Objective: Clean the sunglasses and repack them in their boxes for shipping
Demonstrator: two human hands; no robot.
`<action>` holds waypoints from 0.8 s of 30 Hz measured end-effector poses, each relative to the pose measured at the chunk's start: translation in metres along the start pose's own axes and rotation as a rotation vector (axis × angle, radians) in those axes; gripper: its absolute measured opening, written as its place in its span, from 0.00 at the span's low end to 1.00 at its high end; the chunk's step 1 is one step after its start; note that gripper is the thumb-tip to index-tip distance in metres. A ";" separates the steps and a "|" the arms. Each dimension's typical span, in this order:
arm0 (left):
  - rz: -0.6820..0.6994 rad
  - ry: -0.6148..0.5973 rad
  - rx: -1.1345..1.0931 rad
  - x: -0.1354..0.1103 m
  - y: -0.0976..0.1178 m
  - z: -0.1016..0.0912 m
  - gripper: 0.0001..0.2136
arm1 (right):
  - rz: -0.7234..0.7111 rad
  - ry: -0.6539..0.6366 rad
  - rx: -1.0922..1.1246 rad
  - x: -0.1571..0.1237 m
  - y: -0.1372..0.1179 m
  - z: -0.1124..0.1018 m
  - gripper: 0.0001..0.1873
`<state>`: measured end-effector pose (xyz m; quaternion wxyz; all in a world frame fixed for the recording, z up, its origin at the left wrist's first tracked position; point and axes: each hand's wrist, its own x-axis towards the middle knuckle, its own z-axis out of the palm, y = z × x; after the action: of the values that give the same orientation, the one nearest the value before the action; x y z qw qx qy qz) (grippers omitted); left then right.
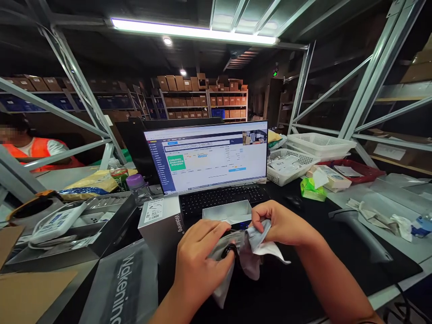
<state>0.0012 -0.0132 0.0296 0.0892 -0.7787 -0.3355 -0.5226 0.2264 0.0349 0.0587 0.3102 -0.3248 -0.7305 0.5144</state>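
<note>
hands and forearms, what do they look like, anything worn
The left hand and the right hand are ungloved, with no watch or bracelet visible. The forearms show no long sleeves. A black loop sits by the left thumb; whether it is worn, I can't tell.

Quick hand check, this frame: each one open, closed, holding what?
Left hand: closed, holding a grey pouch; the dark item by its thumb is unclear.
Right hand: closed, pinching crumpled pale cloth.
</note>
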 end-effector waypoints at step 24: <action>-0.014 -0.006 0.009 0.006 -0.006 -0.017 0.15 | -0.167 0.026 0.130 0.001 0.000 0.003 0.14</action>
<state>-0.0138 -0.0149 0.0409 0.0882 -0.7776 -0.3435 -0.5191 0.2238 0.0343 0.0581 0.3817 -0.2486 -0.7161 0.5288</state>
